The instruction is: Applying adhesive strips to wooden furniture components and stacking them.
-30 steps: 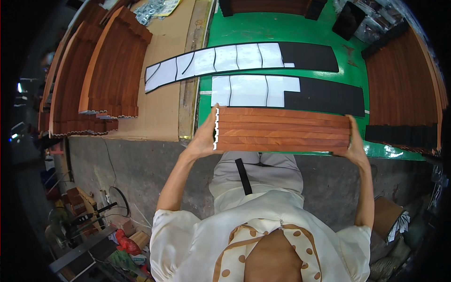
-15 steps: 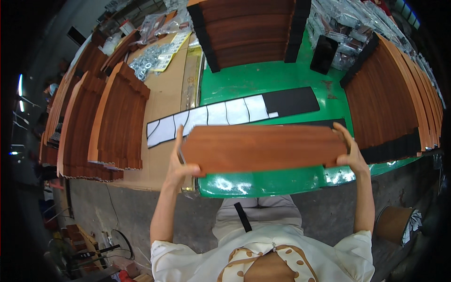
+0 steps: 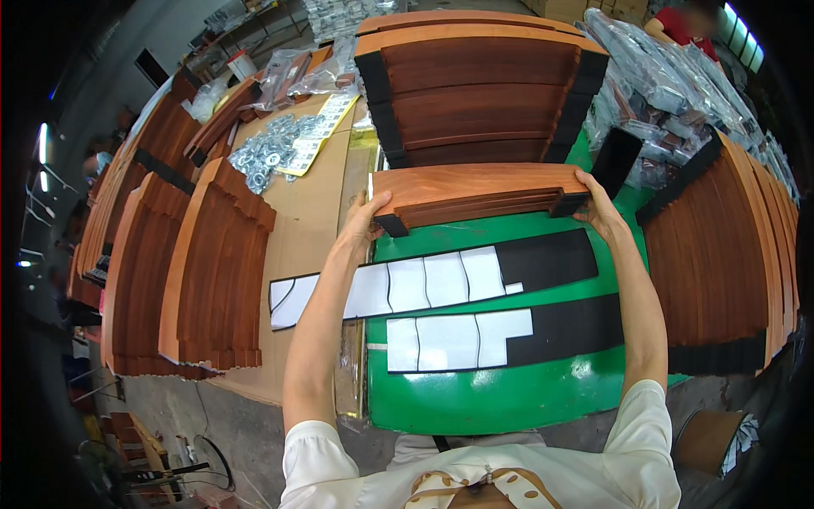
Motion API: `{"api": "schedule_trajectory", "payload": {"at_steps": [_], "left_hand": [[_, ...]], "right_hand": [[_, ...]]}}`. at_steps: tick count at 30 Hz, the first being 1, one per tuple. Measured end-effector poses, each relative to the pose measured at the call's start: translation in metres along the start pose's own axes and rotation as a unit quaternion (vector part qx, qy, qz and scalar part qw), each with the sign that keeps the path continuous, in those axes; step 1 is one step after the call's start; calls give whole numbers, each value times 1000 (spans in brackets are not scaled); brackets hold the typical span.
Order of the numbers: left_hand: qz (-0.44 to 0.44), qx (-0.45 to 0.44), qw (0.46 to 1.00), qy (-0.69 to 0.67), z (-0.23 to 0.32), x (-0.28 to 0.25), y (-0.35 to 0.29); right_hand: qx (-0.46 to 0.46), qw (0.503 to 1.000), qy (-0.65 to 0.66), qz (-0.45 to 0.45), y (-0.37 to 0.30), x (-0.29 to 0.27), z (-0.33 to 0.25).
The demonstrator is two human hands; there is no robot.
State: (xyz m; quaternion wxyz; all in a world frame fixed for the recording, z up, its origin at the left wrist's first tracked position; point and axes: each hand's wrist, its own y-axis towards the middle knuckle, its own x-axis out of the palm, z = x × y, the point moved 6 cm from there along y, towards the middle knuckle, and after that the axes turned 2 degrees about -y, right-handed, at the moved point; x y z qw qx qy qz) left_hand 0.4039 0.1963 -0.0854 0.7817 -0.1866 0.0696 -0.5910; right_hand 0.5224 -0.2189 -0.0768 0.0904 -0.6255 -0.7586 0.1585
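A reddish-brown wooden board (image 3: 475, 185) with a stepped profile and black strips near both ends is held level across the green tabletop (image 3: 475, 411). My left hand (image 3: 366, 216) grips its left end and my right hand (image 3: 599, 206) its right end, arms stretched forward. Just behind it stands a stack of similar boards (image 3: 475, 95) with black-edged sides. Below the board, between my forearms, lie a long black strip (image 3: 547, 263) with white backing pieces and a shorter one (image 3: 577, 329) of the same sort. My left forearm covers part of the longer strip.
More brown boards stand in rows at the right (image 3: 704, 246) and the left (image 3: 216, 271). Metal rings (image 3: 275, 148) and a yellow sheet (image 3: 332, 127) lie on cardboard (image 3: 292, 233). A black phone-like slab (image 3: 616, 159) is near plastic-wrapped parts (image 3: 661, 93). A person in red (image 3: 682, 27) is far right.
Both hands have carried the board away from my body, up to the front of the stack, and its edge has turned toward me. The shorter strip beneath is now uncovered.
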Motion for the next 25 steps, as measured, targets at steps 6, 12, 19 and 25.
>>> {"api": "schedule_trajectory", "payload": {"at_steps": [6,12,19,25], "left_hand": [[-7,-30,998,56,-5,10,25],[24,-48,958,280,-1,-16,35],[27,-72,981,180,0,14,19],[72,-32,987,139,0,19,16]], "right_hand": [[37,998,-42,35,19,-13,12],[65,988,-137,30,34,-1,9],[51,989,-135,28,33,-11,7],[41,996,-75,39,46,-14,9]]}}
